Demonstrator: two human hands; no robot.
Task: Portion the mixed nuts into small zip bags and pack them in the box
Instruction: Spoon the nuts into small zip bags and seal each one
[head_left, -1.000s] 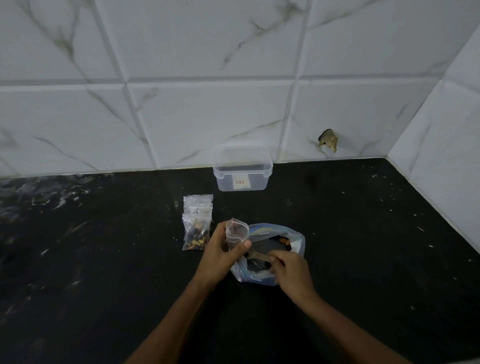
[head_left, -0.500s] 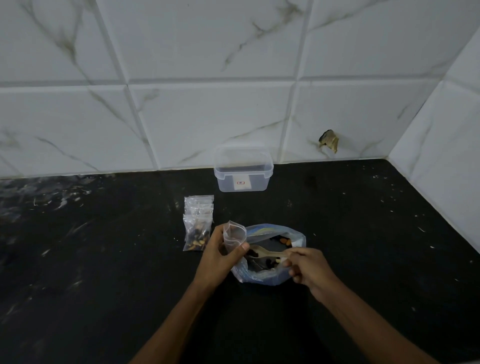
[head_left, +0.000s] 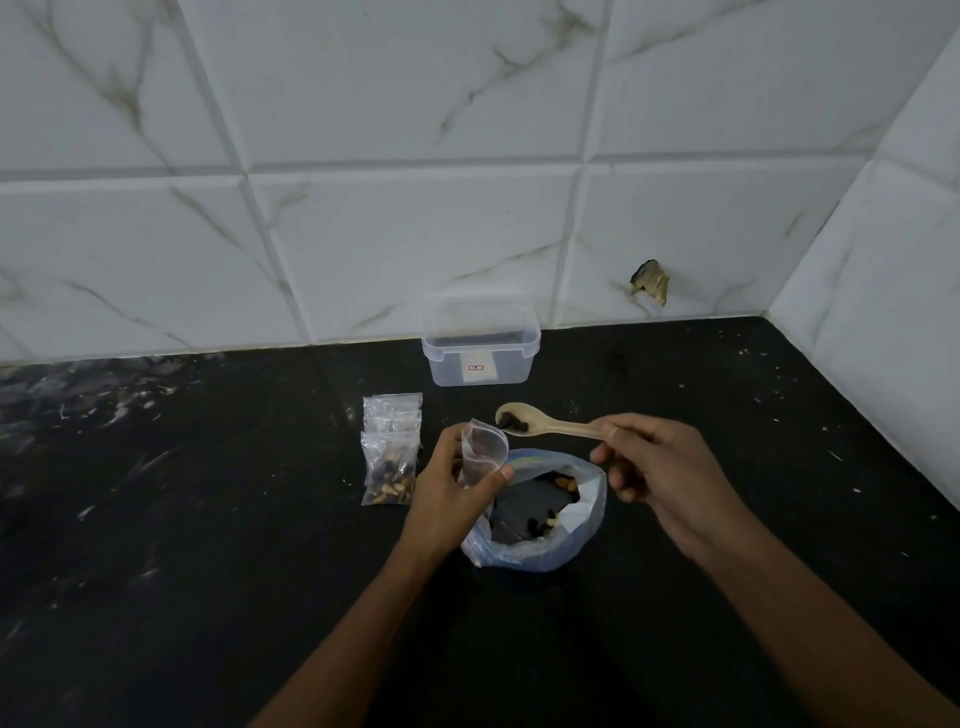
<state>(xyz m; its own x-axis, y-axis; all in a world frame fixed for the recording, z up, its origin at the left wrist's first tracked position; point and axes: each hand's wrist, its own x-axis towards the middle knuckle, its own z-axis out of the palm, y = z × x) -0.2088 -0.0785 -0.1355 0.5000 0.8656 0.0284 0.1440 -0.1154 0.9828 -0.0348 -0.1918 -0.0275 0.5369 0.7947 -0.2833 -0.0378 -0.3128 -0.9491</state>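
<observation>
My left hand (head_left: 453, 488) holds a small clear zip bag (head_left: 484, 453) upright with its mouth open. My right hand (head_left: 657, 470) pinches the handle of a wooden spoon (head_left: 545, 423) that hangs level above the counter, its bowl carrying a few dark nuts just above the small bag's mouth. Below the spoon sits the big open plastic bag of mixed nuts (head_left: 540, 512). A filled small zip bag (head_left: 389, 475) lies to the left, beneath a stack of unfilled zip bags (head_left: 393, 413). The clear plastic box (head_left: 480, 345) stands open against the wall.
All of this rests on a black speckled counter (head_left: 208, 545) that ends at white marble wall tiles behind and to the right. A chipped hole (head_left: 649, 283) marks the back wall near the corner.
My right hand has lifted the spoon out of the big nut bag and up to the small bag's mouth, now loaded with nuts. My left hand has stayed in place.
</observation>
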